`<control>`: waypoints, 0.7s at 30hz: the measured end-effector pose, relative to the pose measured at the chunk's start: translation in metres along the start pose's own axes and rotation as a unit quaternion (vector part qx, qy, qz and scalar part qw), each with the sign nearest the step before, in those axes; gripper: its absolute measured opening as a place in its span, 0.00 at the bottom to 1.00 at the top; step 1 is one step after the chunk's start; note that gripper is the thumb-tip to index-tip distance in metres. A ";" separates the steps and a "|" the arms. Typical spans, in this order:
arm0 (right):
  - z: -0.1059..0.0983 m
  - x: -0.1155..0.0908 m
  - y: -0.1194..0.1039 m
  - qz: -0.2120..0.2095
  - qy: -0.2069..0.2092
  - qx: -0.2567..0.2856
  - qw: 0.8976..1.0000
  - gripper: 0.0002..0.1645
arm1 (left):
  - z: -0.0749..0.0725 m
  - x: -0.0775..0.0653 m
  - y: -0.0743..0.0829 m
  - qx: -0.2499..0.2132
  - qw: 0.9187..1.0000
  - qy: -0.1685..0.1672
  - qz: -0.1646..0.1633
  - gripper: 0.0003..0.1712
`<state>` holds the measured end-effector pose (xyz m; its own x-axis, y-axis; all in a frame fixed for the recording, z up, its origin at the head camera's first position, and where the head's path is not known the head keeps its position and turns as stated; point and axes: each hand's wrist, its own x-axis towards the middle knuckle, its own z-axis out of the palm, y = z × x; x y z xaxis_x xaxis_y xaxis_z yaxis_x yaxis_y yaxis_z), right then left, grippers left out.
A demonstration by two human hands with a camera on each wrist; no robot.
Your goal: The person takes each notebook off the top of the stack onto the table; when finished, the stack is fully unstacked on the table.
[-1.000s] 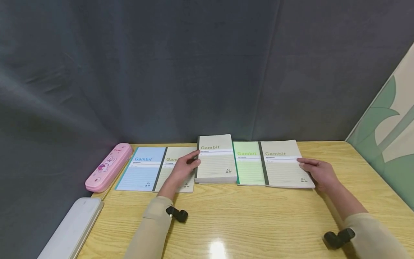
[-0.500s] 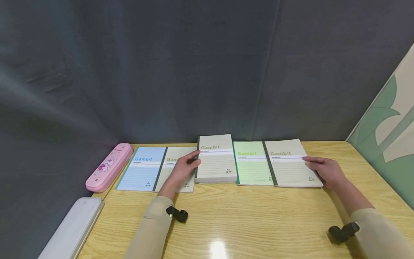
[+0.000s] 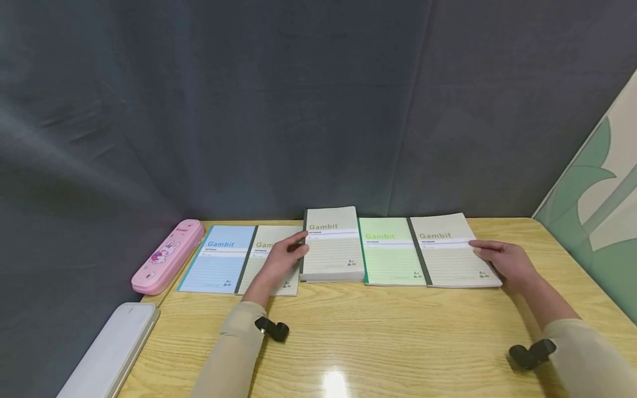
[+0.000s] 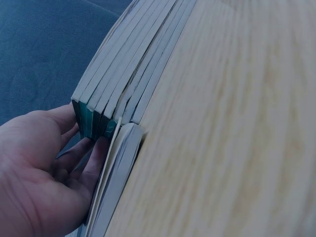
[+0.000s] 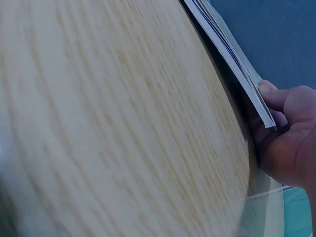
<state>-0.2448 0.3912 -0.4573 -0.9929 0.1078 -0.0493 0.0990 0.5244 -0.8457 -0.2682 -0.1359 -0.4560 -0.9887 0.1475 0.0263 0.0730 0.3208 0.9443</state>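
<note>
In the head view a thick stack of notebooks [image 3: 332, 254], beige-covered on top, stands mid-table. My left hand [image 3: 283, 258] rests its fingertips against the stack's dark spine side. In the left wrist view its fingers [image 4: 96, 158] touch the stacked spines, several of them green. My right hand [image 3: 505, 264] pinches the right edge of a beige notebook [image 3: 453, 260] between thumb and fingers. In the right wrist view that notebook's edge [image 5: 237, 64] tilts up, a dark gap under it. Its left side meets a green notebook [image 3: 390, 260], which lies against the stack's right side.
Left of the stack lie a blue notebook [image 3: 219, 262] and another beige notebook [image 3: 251, 271], partly covered by my left hand. A pink rabbit pencil case [image 3: 166, 257] and a white case [image 3: 111, 348] stand along the table's left edge. A dark curtain [image 3: 318, 110] hangs behind.
My right hand has slid the beige notebook to the right, and more of the green notebook's cover shows. The left hand and the stack have stayed in place.
</note>
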 end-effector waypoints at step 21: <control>-0.005 -0.002 -0.003 -0.036 0.024 -0.091 0.995 0.30 | 0.001 -0.003 0.003 0.000 1.000 -0.002 -0.006 0.28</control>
<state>-0.2429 0.3936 -0.4515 -0.9941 0.1023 0.0368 0.0424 0.6767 -0.7350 -0.2649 -0.1349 -0.4536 -0.9889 0.1479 0.0128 0.0604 0.3220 0.9448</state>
